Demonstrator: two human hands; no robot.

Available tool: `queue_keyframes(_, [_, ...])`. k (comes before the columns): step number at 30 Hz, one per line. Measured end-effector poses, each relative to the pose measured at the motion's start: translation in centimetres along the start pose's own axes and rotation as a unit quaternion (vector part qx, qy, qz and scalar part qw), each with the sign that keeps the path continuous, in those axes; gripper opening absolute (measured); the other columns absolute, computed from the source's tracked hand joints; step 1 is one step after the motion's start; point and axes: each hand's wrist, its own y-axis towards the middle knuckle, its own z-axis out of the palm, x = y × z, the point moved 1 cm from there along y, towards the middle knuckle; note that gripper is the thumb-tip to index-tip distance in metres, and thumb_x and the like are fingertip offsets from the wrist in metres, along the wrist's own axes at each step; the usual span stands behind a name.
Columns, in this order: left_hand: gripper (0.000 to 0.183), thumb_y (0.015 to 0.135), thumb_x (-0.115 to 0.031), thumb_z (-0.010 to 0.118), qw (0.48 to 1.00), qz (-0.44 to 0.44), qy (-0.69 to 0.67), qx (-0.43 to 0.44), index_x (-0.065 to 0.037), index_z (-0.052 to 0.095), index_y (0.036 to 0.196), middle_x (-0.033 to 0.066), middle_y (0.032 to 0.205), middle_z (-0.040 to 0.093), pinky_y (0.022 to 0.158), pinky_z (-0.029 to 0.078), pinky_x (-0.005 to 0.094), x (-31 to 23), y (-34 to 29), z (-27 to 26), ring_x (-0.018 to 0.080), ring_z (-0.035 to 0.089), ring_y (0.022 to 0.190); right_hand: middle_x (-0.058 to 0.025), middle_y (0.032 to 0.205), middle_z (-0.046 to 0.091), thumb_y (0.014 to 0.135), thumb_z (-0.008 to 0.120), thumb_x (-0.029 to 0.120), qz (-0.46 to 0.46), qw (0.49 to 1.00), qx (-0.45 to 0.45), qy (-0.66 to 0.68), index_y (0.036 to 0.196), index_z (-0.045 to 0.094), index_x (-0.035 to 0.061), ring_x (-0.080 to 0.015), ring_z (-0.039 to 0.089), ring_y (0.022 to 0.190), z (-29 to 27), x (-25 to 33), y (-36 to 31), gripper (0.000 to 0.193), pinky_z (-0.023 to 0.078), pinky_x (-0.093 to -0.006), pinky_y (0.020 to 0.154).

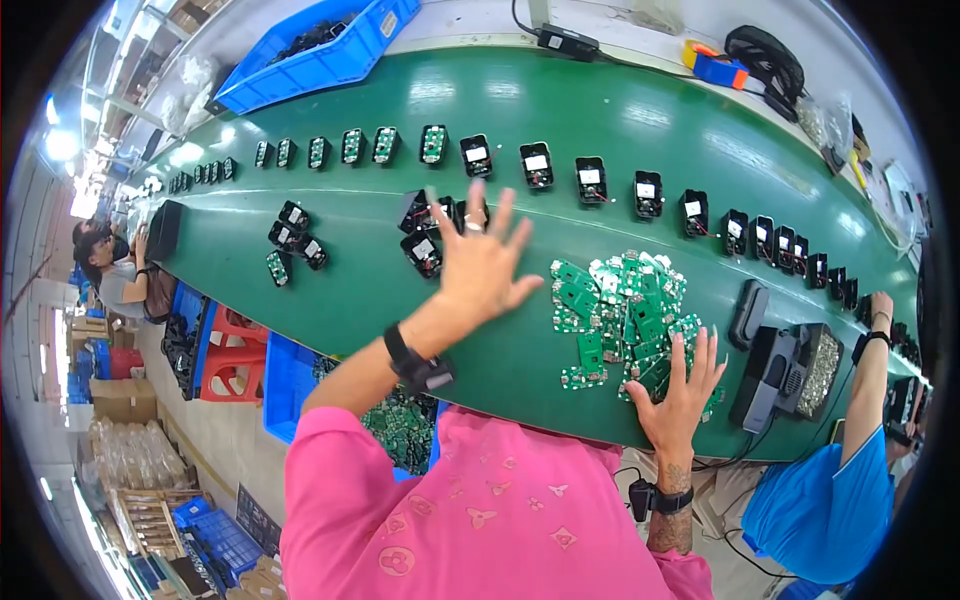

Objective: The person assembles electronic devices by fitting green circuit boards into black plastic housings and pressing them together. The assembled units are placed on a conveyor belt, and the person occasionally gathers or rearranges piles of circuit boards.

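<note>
My left hand is open, fingers spread, over the green table. Its fingertips partly cover a small cluster of black plastic housings; whether they touch is hard to tell. My right hand lies open with fingers extended at the near right edge of a loose pile of green circuit boards. Neither hand holds anything. Beyond them runs a long row of black housings, one with a white part inside and others farther left with green boards fitted.
Another housing group sits left. Grey-black devices stand right of the boards. A blue crate is at the back left; a bin of boards is below the near edge. Co-workers flank the table at right and far left.
</note>
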Motion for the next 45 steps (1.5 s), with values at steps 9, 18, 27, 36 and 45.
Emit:
queue_keyframes(9, [0.068,0.086,-0.058,0.062,0.992,-0.126,0.002,-0.017,-0.018,0.057,0.139,0.0166,0.147,0.046,0.105,0.028,0.0699,10.0,-3.4,5.4,0.0388,0.043,0.133,-0.0181,0.162,0.027,0.078,0.08,0.038,-0.001,1.0,0.004,0.002,0.149,0.045,0.0129,-0.0391,0.021,0.151,0.3,0.9,0.1,0.083,0.011,-0.0652,0.118])
queue_keyframes(18, [0.067,0.093,-0.057,0.056,0.97,-0.229,0.083,-0.012,-0.017,0.051,0.145,0.0152,0.153,0.041,0.111,0.018,0.072,17.8,-9.7,5.5,0.0403,0.039,0.138,-0.0178,0.16,0.028,0.071,0.083,0.047,-0.118,0.986,0.116,0.025,0.148,0.047,0.016,-0.0421,0.019,0.15,1.3,9.0,4.4,0.09,0.007,-0.0707,0.116])
queue_keyframes(27, [0.127,0.066,-0.082,0.068,0.882,-0.409,-0.048,-0.23,-0.005,0.021,0.157,0.0307,0.159,0.015,0.116,0.016,0.0635,15.5,-22.8,6.2,0.051,0.018,0.146,-0.015,0.163,0.025,0.071,0.081,0.051,-0.14,0.971,0.184,-0.054,0.149,0.046,0.0195,-0.0404,0.017,0.15,0.8,9.9,4.3,0.091,0.003,-0.076,0.112])
queue_keyframes(36, [0.122,0.072,-0.074,0.069,0.926,-0.326,-0.011,-0.191,-0.002,0.019,0.156,0.0285,0.156,0.024,0.118,0.021,0.0579,20.5,-18.4,9.5,0.0482,0.022,0.144,-0.0082,0.161,0.032,0.09,0.068,0.033,-0.171,0.973,0.116,-0.104,0.146,0.051,0.0212,-0.0339,0.022,0.151,4.0,8.0,4.4,0.059,0.002,-0.0726,0.114])
queue_keyframes(45, [0.136,0.065,-0.078,0.072,0.924,-0.203,-0.244,-0.212,0.003,0.012,0.157,0.0309,0.161,0.009,0.12,0.011,0.0604,8.6,-14.5,2.2,0.0503,0.011,0.149,-0.0194,0.16,0.027,0.081,0.075,0.051,-0.113,0.989,0.069,-0.062,0.148,0.047,0.0178,-0.0435,0.019,0.15,2.3,6.4,2.9,0.081,0.003,-0.0759,0.111])
